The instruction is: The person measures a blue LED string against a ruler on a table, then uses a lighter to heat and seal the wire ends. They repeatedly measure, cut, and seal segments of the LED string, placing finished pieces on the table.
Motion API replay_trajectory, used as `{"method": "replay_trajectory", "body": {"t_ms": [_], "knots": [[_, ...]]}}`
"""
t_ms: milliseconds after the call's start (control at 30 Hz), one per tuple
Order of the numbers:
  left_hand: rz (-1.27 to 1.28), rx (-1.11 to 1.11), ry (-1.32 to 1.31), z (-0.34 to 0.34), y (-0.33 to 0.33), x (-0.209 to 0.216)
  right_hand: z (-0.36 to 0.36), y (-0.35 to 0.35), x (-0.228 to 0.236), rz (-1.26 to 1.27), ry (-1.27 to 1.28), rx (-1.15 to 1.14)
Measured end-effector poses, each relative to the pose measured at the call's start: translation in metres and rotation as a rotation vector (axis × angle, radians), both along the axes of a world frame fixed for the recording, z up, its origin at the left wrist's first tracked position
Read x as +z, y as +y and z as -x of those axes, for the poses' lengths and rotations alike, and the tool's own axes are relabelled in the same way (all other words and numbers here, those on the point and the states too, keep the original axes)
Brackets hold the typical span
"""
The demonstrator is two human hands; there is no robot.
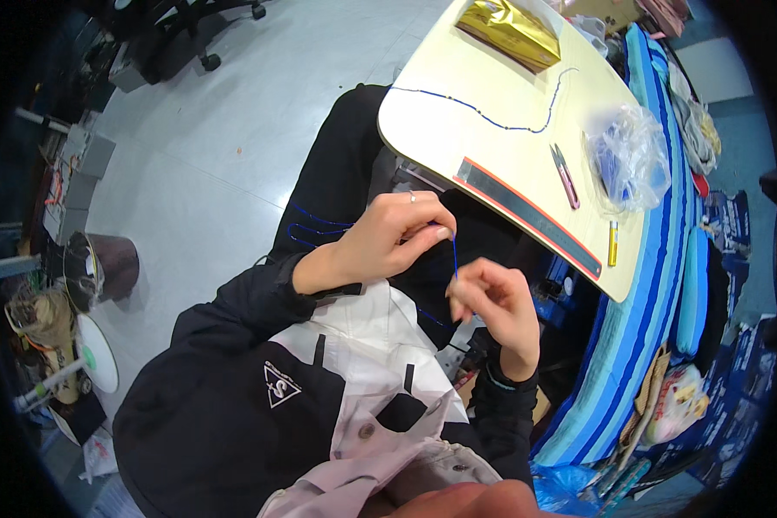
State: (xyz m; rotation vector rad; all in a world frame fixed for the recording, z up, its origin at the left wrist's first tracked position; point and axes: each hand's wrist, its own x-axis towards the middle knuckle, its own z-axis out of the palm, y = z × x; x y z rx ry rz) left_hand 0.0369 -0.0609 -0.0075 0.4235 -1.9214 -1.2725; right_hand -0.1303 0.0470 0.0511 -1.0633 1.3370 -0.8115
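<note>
My left hand (pixel 397 231) is closed, pinching a strand of small blue beads (pixel 455 255) between thumb and fingertips. The strand runs down from there to my right hand (pixel 497 309), whose slightly blurred fingers are drawn together at its lower end. More blue beaded strand (pixel 306 226) loops over my dark trousers beside the left wrist. On the pale table (pixel 423 142), a length of blue beaded string (pixel 483 114) with a few lighter beads curves across the top and reaches over the left edge.
Near the table's front edge lies a dark ruler with red edging (pixel 527 214). Pink-handled snips (pixel 566 177), a yellow tube (pixel 613 243), a clear plastic bag (pixel 628 160) and a gold packet (pixel 511 33) are also on it. A brown bin (pixel 112 266) stands on the floor at left.
</note>
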Motion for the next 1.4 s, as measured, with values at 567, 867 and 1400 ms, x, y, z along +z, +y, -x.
{"method": "replay_trajectory", "body": {"t_ms": [567, 867, 1400], "knots": [[-1.459, -0.42, 0.484, 0.023, 0.018, -0.033, -0.033, -0.005, -0.066, 0.463, -0.564, -0.666], [-1.551, -0.5, 0.682, 0.021, 0.019, -0.032, -0.037, -0.004, -0.076, 0.556, -0.528, -0.655], [-1.693, -0.693, 0.292, 0.006, 0.014, -0.029, 0.011, -0.011, -0.039, 1.012, 0.938, 0.06]]}}
